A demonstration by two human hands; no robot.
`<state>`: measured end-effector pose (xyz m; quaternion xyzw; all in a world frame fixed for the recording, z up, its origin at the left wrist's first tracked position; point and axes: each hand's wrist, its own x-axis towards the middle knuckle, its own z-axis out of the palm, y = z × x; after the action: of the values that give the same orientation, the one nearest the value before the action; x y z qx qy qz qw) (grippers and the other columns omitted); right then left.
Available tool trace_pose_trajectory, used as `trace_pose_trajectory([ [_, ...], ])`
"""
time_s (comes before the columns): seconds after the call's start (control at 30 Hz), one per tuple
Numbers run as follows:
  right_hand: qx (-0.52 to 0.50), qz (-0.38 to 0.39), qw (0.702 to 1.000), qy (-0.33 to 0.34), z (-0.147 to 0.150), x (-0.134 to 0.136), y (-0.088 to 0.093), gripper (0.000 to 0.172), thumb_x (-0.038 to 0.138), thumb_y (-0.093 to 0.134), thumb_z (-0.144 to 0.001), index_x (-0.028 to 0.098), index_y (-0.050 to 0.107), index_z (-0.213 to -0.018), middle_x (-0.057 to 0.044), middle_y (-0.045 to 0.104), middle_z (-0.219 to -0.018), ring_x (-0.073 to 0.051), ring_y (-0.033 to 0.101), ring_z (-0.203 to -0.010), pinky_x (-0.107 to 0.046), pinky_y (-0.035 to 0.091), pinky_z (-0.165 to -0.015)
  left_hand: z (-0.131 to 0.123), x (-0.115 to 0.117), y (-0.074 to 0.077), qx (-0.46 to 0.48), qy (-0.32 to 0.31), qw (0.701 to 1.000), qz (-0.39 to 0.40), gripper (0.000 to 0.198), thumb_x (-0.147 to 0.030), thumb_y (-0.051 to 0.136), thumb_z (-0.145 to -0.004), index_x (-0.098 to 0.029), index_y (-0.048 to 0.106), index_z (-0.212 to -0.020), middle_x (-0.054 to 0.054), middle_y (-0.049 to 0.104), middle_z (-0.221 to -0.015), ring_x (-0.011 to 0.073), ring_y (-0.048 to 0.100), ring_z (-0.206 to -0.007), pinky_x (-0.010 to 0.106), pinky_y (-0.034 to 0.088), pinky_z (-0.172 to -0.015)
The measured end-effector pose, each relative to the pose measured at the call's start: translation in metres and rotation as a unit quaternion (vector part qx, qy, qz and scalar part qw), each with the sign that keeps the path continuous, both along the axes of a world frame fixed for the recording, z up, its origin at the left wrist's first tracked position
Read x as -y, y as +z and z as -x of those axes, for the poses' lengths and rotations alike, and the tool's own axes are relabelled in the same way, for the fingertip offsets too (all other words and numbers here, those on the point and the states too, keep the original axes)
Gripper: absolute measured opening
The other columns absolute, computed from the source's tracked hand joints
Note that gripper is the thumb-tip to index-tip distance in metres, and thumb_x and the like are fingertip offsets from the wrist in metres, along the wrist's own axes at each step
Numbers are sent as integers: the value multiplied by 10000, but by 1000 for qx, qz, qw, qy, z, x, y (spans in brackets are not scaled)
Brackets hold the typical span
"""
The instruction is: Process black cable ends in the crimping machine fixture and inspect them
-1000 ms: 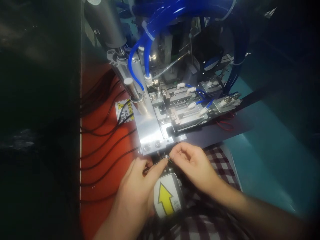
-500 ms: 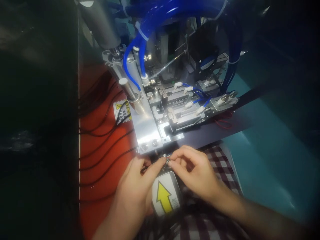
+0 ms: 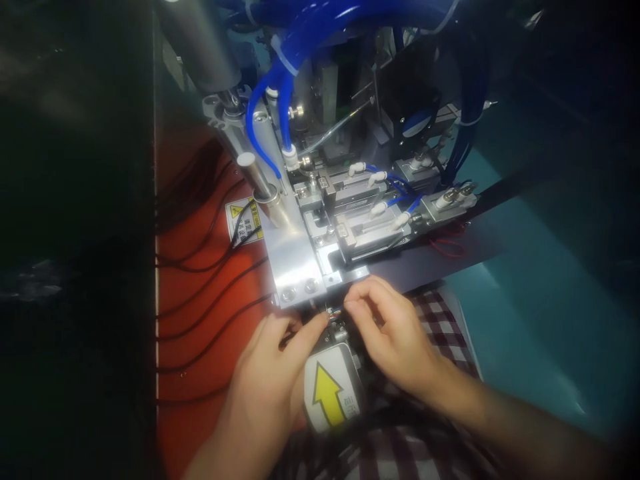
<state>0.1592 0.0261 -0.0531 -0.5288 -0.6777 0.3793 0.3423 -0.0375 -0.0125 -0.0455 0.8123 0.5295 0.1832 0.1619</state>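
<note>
Thin wires (image 3: 334,311) stick out at the front edge of a metal machine (image 3: 295,257). My left hand (image 3: 280,360) is closed beside them, its thumb tip at the wires; the fingers behind the thumb are partly hidden. Just to the right of the wires, my right hand (image 3: 393,327) has thumb and index fingertips pinched together, and anything between them is too small to make out. A white block with a yellow arrow (image 3: 330,390) sits between the two hands, below a small metal fixture (image 3: 341,331).
Black cables (image 3: 215,313) cross the orange surface (image 3: 195,347) on the left, near a warning label (image 3: 244,222). Blue air tubes (image 3: 285,107) and a metal cylinder (image 3: 203,50) rise above the machine. Checkered cloth (image 3: 445,327) shows beneath my right arm.
My right hand has moved slightly up and right, away from the wires and my left thumb, uncovering the small metal fixture. My left hand has stayed in place.
</note>
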Motion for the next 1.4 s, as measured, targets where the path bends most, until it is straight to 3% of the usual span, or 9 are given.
trace_pose_trajectory([
  [0.2, -27, 13, 1000, 9, 1, 5, -1, 15, 186, 563, -870, 184, 577, -866, -10, 547, -775, -123, 531, -640, -257, 443, -593, -1, -2, 0, -5, -6, 1000, 5, 513, -54, 477, -809, -252, 536, -1279, 48, 509, -973, 149, 555, -839, 216, 522, -679],
  [0.43, -4, -2, 1000, 29, 4, 1, -3, 109, 140, 494, -893, 175, 554, -809, -14, 557, -759, -127, 541, -676, -264, 427, -635, -7, 0, 1, 8, 44, 999, -2, 465, -80, 444, -840, -269, 576, -1244, 45, 522, -966, 152, 554, -831, 230, 510, -681],
  [0.73, 0, 24, 999, 21, 4, 1, -4, 115, 164, 485, -896, 184, 545, -800, -10, 556, -743, -128, 523, -646, -267, 415, -607, -8, 0, 2, 3, 45, 999, -10, 437, -84, 453, -853, -270, 596, -1223, 39, 517, -946, 143, 555, -825, 215, 504, -666],
  [0.87, 0, 41, 999, 16, 5, 0, -1, 116, 175, 494, -885, 180, 553, -785, -12, 561, -732, -129, 516, -641, -268, 407, -599, -3, 0, 1, 2, 12, 1000, -2, 493, -79, 468, -829, -274, 565, -1271, 44, 514, -967, 143, 562, -827, 210, 520, -672],
  [0.93, -7, 72, 997, 5, 7, 0, 1, 125, 195, 504, -879, 179, 557, -767, -8, 560, -713, -126, 505, -623, -266, 400, -586, 0, -1, 1, 0, 2, 1000, -3, 509, -84, 481, -824, -279, 556, -1288, 44, 517, -972, 140, 569, -826, 202, 523, -667],
  [1.03, -59, 182, 981, -12, 9, -3, 4, 137, 233, 522, -866, 176, 558, -746, 10, 548, -660, -116, 492, -582, -251, 395, -551, 2, -1, 1, 3, 8, 1000, 1, 501, -99, 488, -836, -301, 562, -1288, 39, 528, -970, 135, 577, -821, 193, 523, -661],
  [1.2, -149, 377, 914, -25, 11, -14, 11, 139, 203, 540, -831, 155, 555, -701, 64, 454, -531, -67, 383, -458, -204, 295, -448, -2, -1, 1, 15, 34, 999, 31, 397, -169, 492, -876, -324, 620, -1219, 25, 544, -925, 134, 587, -808, 210, 528, -680],
  [1.4, -219, 416, 883, -6, 8, -17, 12, 172, 216, 543, -850, 157, 532, -689, 92, 415, -434, -56, 346, -406, -191, 268, -438, -9, 0, 6, 18, 88, 995, 41, 341, -208, 434, -910, -303, 670, -1137, 28, 563, -936, 131, 597, -809, 208, 520, -666],
])
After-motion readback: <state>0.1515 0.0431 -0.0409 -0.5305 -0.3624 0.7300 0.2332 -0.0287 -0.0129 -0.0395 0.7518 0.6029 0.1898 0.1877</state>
